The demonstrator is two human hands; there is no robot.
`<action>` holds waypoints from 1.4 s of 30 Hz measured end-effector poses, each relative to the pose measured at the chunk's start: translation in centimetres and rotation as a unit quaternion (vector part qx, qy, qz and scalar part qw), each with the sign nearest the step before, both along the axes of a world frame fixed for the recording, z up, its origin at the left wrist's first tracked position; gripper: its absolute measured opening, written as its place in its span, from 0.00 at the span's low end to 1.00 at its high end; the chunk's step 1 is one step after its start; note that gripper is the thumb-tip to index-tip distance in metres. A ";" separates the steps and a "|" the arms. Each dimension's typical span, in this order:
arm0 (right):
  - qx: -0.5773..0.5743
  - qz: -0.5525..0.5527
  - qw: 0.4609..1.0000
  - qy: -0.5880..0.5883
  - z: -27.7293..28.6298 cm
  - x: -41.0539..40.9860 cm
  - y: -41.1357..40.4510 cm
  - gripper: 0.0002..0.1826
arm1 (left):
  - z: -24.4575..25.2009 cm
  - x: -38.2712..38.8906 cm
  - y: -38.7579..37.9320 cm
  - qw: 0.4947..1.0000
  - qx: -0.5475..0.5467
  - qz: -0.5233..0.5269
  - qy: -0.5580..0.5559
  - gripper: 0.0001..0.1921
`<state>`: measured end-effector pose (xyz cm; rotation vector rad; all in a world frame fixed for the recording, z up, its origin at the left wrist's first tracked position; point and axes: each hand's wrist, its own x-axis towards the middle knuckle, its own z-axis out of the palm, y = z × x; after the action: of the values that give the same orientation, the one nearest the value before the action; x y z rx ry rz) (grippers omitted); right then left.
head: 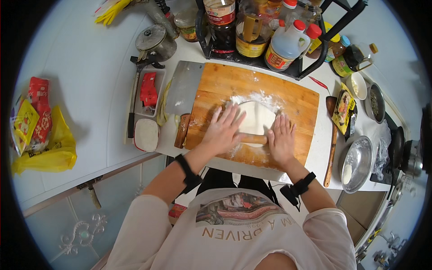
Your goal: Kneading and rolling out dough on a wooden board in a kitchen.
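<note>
A flattened sheet of pale dough [255,116] lies on a floured wooden cutting board [290,88]. Across its near part rests a wooden rolling pin [253,138]. My left hand [223,130] lies over the pin's left end, its fingers spread forward beside the dough's left edge. My right hand [282,140] is at the pin's right end, palm down, fingers pointing away from me. The palms hide both ends of the pin. Loose white flour [261,97] is scattered around the dough's far edge.
A cleaver [185,87] lies at the board's left edge, near a plastic tray [161,91] and a container of white powder [146,135]. Bottles stand in a black rack [298,72] behind. To the right are a wooden-handled spatula [331,152] and a steel bowl [361,158] holding dough.
</note>
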<state>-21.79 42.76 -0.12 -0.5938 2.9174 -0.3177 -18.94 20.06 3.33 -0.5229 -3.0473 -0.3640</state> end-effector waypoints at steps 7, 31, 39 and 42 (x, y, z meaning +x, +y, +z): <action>-0.011 -0.092 0.994 0.064 -0.3 -6.3 -2.3 0.33 | -2.3 -7.1 -0.8 0.997 0.003 0.070 0.027 0.28; -0.347 -0.187 0.895 -0.211 -0.3 -7.6 -2.3 0.30 | -0.1 6.9 -0.4 0.989 0.092 -0.102 -0.051 0.20; -0.414 -0.182 0.823 -0.343 2.4 -0.3 0.6 0.37 | 0.9 5.2 -2.1 0.990 0.082 -0.108 -0.049 0.19; -0.251 -0.045 0.954 -0.157 1.8 1.9 1.3 0.35 | -0.1 4.9 -2.1 0.988 0.109 -0.091 -0.063 0.20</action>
<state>-19.94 44.03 1.70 -0.4177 2.5524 -1.0786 -14.00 18.00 3.19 -0.7928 -3.0308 -0.7544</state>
